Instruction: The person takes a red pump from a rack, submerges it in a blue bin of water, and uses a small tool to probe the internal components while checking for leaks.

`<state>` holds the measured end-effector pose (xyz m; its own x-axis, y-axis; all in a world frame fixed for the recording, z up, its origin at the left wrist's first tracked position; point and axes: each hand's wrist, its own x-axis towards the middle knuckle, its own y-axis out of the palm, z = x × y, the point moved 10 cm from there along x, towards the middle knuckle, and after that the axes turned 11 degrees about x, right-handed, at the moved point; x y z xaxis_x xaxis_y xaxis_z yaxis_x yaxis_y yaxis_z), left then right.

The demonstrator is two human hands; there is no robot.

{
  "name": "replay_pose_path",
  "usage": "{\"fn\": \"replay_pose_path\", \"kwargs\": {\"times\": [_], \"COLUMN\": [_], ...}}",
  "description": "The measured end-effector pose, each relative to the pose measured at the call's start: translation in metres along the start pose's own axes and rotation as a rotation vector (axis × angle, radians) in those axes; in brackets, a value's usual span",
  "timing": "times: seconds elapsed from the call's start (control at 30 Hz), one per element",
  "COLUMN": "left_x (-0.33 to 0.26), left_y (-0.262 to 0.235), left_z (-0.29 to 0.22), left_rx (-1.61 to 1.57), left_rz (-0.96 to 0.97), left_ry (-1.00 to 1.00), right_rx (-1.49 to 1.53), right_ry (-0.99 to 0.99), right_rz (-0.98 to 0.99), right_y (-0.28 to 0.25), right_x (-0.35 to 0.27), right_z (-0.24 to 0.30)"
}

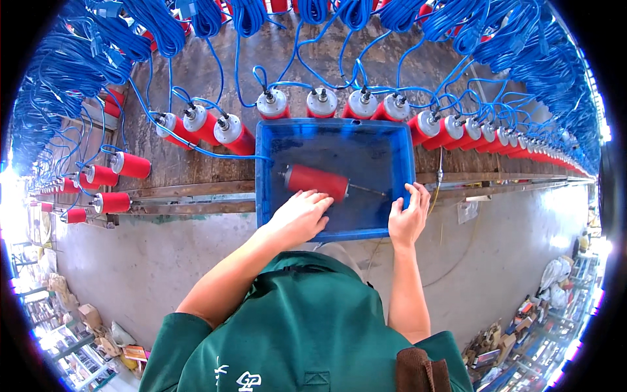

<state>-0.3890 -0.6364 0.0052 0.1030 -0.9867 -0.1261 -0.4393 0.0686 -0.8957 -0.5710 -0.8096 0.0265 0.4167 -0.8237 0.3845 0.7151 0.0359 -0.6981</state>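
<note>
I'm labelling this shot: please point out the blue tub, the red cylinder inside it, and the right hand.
Blue tub (262, 189), head view: left rim.
Red cylinder (317, 181), head view: middle of its side.
Right hand (409, 217), head view: middle of the hand.

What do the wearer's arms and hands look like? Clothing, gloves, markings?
Left hand and right hand: five-fingered, with no gloves. Forearms bare up to short, dark-green fabric sleeves; no watch or cables visible on the arms. Sleeves match the dark-green fabric top, which bears white markings low in view.
</note>
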Motion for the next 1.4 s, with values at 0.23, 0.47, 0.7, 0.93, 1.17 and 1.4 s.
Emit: {"fn": "replay_pose_path", "kwargs": {"times": [0.23,0.47,0.7,0.93,1.17,1.4], "left_x": [0.043,0.075,0.087,0.084,0.061,0.016], "left_y": [0.016,0.035,0.047,0.013,-0.049,-0.103], "left_z": [0.034,0.052,0.049,0.014,-0.008,-0.016], "left_rx": [0.292,0.393,0.507,0.746,0.976,0.913], "left_rz": [-0.048,0.052,0.286,0.383,0.386,0.152], "left_ry": [-0.031,0.077,0.055,0.129,0.132,0.156], "right_rx": [-0.009,0.015,0.006,0.07,0.266,0.257], "right_ry": [-0.018,0.002,0.037,0.024,-0.196,-0.05], "right_rz": [0.0,-0.005,-0.009,-0.035,-0.042,0.666], "right_y": [-0.001,-0.002,-0.005,-0.007,-0.023,0.056], "right_x": [0.001,0.0,-0.001,-0.002,0.008,0.023], "right_z": [0.002,-0.006,-0.008,-0.01,0.026,0.056]}}
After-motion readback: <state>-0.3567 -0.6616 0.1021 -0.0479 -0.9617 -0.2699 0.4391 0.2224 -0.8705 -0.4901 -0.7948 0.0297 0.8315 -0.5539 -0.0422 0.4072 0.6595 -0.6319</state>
